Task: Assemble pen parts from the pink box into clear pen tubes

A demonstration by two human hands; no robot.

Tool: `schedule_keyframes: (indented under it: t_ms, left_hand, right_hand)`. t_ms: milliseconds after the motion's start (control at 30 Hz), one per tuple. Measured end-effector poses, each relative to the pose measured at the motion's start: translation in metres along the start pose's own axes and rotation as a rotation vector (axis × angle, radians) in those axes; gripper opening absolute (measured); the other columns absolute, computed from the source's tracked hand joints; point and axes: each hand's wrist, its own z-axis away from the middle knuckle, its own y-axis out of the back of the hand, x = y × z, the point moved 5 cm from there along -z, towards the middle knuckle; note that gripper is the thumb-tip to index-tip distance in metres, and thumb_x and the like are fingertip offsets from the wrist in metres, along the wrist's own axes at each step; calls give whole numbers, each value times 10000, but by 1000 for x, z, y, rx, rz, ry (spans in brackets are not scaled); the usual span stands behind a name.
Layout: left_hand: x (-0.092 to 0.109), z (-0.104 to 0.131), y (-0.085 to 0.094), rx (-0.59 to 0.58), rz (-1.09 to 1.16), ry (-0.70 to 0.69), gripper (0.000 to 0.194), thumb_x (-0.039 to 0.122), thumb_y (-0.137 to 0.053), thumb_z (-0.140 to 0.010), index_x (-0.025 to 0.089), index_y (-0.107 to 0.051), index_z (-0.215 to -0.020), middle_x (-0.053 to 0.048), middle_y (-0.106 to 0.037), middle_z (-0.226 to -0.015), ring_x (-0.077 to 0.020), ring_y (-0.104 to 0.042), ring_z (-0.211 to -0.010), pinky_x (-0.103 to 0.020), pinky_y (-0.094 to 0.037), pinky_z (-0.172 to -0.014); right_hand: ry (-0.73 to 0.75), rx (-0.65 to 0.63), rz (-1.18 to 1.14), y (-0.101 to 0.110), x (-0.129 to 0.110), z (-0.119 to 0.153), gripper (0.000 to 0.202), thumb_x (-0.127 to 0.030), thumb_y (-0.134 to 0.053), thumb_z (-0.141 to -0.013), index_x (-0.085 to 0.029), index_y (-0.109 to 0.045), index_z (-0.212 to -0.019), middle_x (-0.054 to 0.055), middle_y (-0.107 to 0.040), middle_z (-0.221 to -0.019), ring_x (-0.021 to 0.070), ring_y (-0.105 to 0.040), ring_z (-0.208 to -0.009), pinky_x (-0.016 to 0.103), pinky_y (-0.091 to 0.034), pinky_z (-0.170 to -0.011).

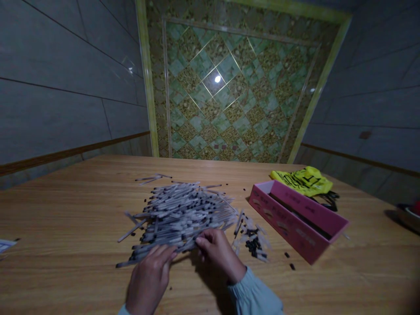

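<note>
At the lower centre of the frame, my left hand (pixel 151 275) rests its curled fingers against the near edge of a heap of slender rods (pixel 183 210); my right hand (pixel 218 251) bends its fingers narrowly beside it. I cannot tell whether either grip encloses a rod. The rods, dark at many ends, lie loose on the wooden table (pixel 65 227); a small cluster of clear and black pieces (pixel 253 245) lies just right of them, before a pink box (pixel 285 225). I judge most handling remains; nothing clearly shows as finished.
</note>
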Motion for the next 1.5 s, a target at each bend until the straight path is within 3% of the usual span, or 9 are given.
schedule_keyframes:
  t_ms: [167, 500, 733, 900, 1067, 1167, 1267, 1367, 1500]
  left_hand:
    - [1, 1, -1, -10, -38, -17, 263, 222, -454, -838, 230, -693, -949, -55, -717, -935, -209, -651, -887, -298, -528, -713]
    - [6, 2, -10, -70, 102, -14, 260, 257, -444, -852, 235, -689, -935, -46, -724, -931, -193, -669, -841, -271, -517, -705]
    - [16, 6, -21, -297, 387, 127, 364, 338, -327, -898, 235, -651, -768, -24, -655, -642, -166, -614, -621, -251, -447, -601]
    - [23, 5, -26, -390, 707, 280, 440, 442, -307, -886, 205, -580, -636, -7, -544, -571, -141, -527, -570, -240, -406, -567]
    - [24, 23, -48, -724, 1165, 625, 463, 628, -355, -792, 200, -496, -689, 93, -324, -426, -65, -215, -329, -193, -167, -329]
    - [24, 31, -51, -868, 1341, 718, 505, 704, -427, -707, 201, -472, -724, 113, -320, -421, -35, -147, -310, -178, -101, -311]
    - [24, 28, -46, -800, 1505, 776, 484, 673, -521, -678, 194, -473, -729, 109, -348, -445, -16, -153, -317, -164, -118, -317]
    - [25, 20, -39, -638, 1651, 813, 398, 561, -602, -703, 180, -509, -767, 77, -430, -506, -23, -297, -351, -159, -248, -349]
    - [25, 14, -34, -503, 1768, 858, 279, 347, -710, -688, 154, -557, -817, 14, -563, -615, -67, -508, -476, -198, -428, -480]
  right_hand:
    - [5, -10, -67, 0, 0, 1, 52, -160, -599, -659, -160, -547, -659, -56, -510, -536, 86, -493, -478, 171, -339, -441]
    - [-29, -46, -92, 9, -7, 6, 56, -187, -570, -657, -158, -536, -625, -57, -502, -494, 95, -524, -421, 180, -352, -411]
    - [-10, -118, -30, 24, -15, 9, 67, -189, -588, -664, -148, -593, -611, -33, -543, -490, 102, -532, -450, 189, -386, -438]
    - [61, -123, 71, 27, -19, 11, 97, -104, -542, -664, -149, -627, -648, -23, -572, -532, 114, -550, -496, 193, -391, -469]
    - [147, -147, 154, 33, -22, 11, 133, -92, -532, -683, -160, -647, -684, -14, -601, -571, 124, -561, -536, 204, -396, -506]
    - [165, -84, 207, 54, -17, 8, 122, -108, -531, -697, -162, -640, -686, -7, -614, -585, 136, -576, -551, 218, -408, -530]
    - [152, 118, 451, 88, -8, 3, 131, -110, -524, -708, -165, -641, -730, 5, -636, -625, 144, -592, -591, 225, -408, -567]
    - [38, 387, 777, 123, 4, 3, 145, -127, -517, -726, -166, -650, -771, 42, -673, -732, 163, -609, -698, 231, -389, -613]
    - [-92, 497, 900, 145, 23, 11, 173, -102, -519, -684, -160, -660, -765, 89, -675, -753, 203, -607, -734, 249, -336, -587]
